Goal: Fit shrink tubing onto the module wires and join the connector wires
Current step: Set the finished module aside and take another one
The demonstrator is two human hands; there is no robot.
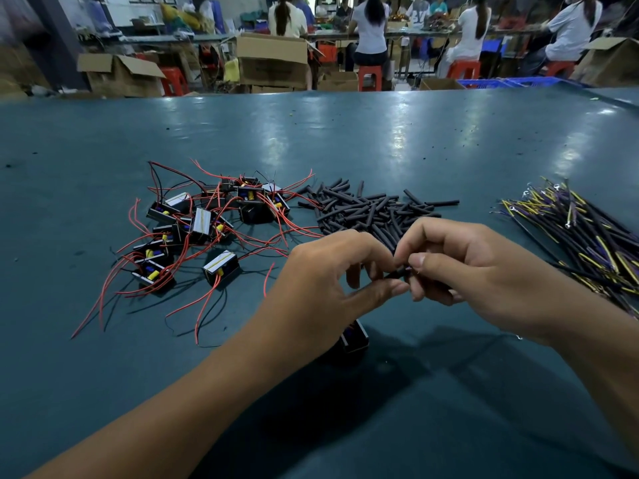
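Hands: left hand [340, 271] and right hand [460, 267] are pinching a short black shrink tube [397, 273] at frame centre.
Module: small black module [354, 338] is lying beneath the left hand.
Progress: seemingly early; heaped modules [207, 226], loose tubes [373, 209] and connector wires [581, 233] are waiting on the teal bench [345, 140].

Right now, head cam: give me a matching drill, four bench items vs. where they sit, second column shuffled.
Things:
1. pile of modules
2. heap of shrink tubing
3. bundle of connector wires
4. single module

Places:
A. right side of the table
B. under the left hand, near edge
C. left of the hands, red leads sprawling
D. centre, just beyond the hands

Pairs: 1-C, 2-D, 3-A, 4-B
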